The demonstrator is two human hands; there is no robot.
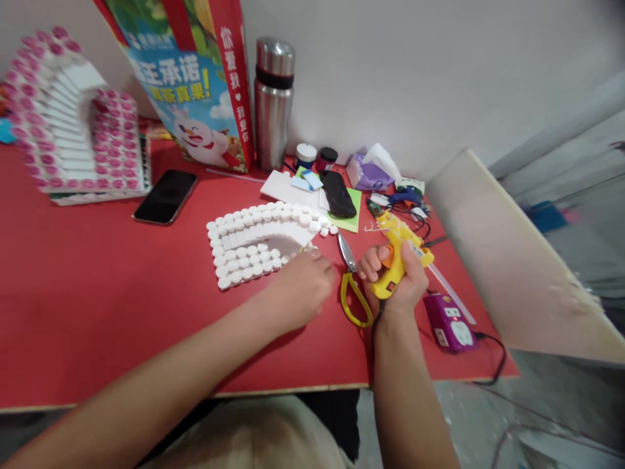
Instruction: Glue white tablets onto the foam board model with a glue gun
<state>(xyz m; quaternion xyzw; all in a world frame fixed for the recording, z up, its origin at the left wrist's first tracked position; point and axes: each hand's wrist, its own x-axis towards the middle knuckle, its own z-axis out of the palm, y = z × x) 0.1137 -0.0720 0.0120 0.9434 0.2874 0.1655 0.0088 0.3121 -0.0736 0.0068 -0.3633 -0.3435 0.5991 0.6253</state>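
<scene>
My right hand (393, 281) is wrapped round the grip of a yellow glue gun (398, 251), its nozzle pointing up and left over the red table (97, 293). My left hand (303, 286) rests knuckles-up at the lower right edge of a white craft panel (258, 244) made of rows of white bottle caps and strips; its fingers are curled under and I cannot see what they pinch. Yellow-handled scissors (352, 290) lie between the two hands.
A pink-and-white cap structure (73, 124) stands at far left beside a black phone (166, 197). At the back are a colourful carton (195, 85), a steel flask (272, 104), small jars, white cards, a black case (338, 194). A purple power strip (449, 322) lies right.
</scene>
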